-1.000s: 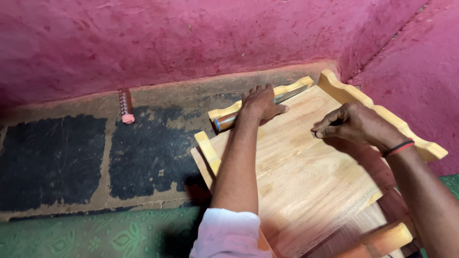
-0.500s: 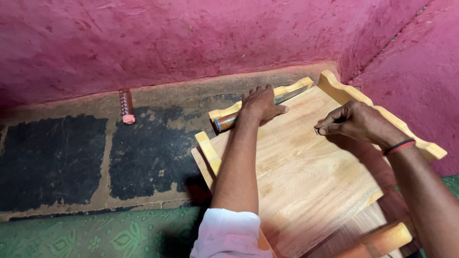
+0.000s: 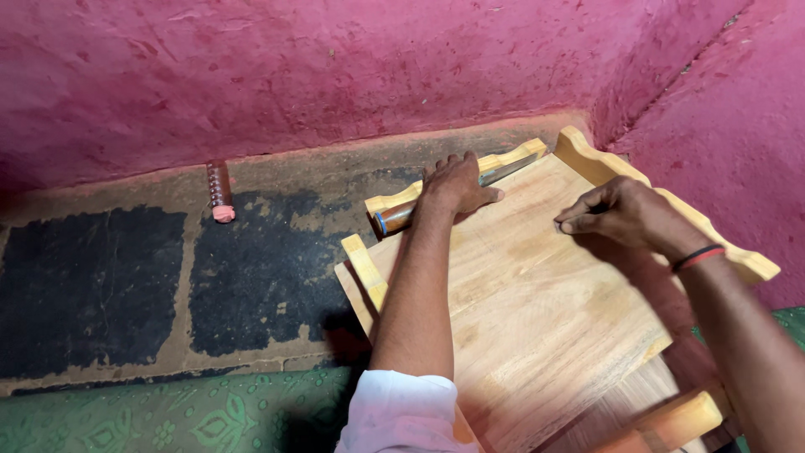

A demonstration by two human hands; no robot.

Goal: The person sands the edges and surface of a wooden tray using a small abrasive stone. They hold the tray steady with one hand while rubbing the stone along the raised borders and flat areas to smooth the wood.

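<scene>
Wooden panel [image 3: 537, 310] of light timber, lying flat and tilted toward the corner of the room, framed along its far and right edges by a scalloped wooden rail [image 3: 671, 210]. Left hand [image 3: 457, 183] pressed palm-down at the panel's far edge, fingers spread flat over a chisel [image 3: 411, 214] (brown handle with a blue band, metal blade running out under the fingers toward the rail); grip not closed around it, only resting on top. Right hand [image 3: 620, 216] hovering over the panel's right part, grip pinched shut, thumb against fingertips on something thin and dark, too small to name. Black and red bands [image 3: 698, 257] around the right wrist. White sleeve [image 3: 402, 415] at the bottom, on the left arm.

Second wooden piece [image 3: 671, 415], orange-toned, at the lower right beneath the panel. Floor of dark patches [image 3: 92, 285] and bare brown cement to the left, well apart from the panel. Small brown cylinder with a pink end [image 3: 220, 190] lying near the wall base. Green patterned cloth [image 3: 168, 415] along the lower edge. Pink rough-plastered wall [image 3: 335, 67] behind, meeting a second one at the right.
</scene>
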